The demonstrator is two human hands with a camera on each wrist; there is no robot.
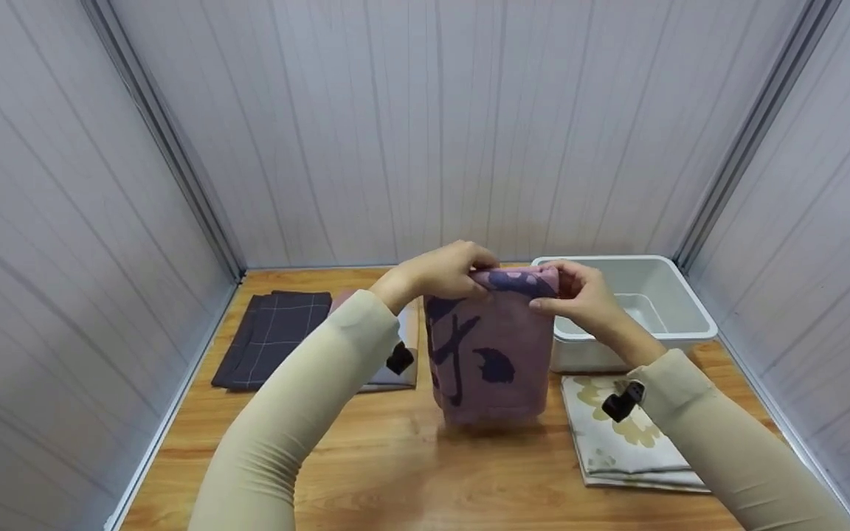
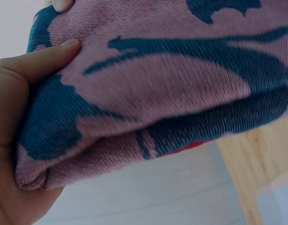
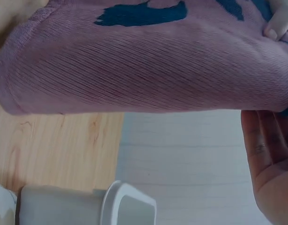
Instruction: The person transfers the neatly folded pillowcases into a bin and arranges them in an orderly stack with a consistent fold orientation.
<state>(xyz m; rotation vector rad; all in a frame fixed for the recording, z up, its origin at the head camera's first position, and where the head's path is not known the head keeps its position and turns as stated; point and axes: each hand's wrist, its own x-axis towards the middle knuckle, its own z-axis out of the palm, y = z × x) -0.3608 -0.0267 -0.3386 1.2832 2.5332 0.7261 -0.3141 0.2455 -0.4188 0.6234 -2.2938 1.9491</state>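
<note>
A folded pink knitted cloth (image 1: 502, 354) with dark blue markings hangs upright in front of me, its lower edge close over the table. My left hand (image 1: 454, 269) grips its top edge on the left. In the left wrist view the thumb of my left hand (image 2: 12, 89) lies across the front face of the cloth (image 2: 162, 93). With fingers behind and thumb in front, my right hand (image 1: 584, 299) pinches the top right corner. The right wrist view has the right hand (image 3: 275, 159) at the edge of the cloth (image 3: 148, 70).
A white plastic bin (image 1: 624, 354) stands behind my right hand. Nearer me lies a folded white cloth with tan flowers (image 1: 602, 435). On the left are a dark checked folded cloth (image 1: 274, 332) and a paler folded cloth (image 1: 406, 369), partly covered by my left arm. Panelled walls (image 1: 425, 133) enclose the wooden table (image 1: 366, 472).
</note>
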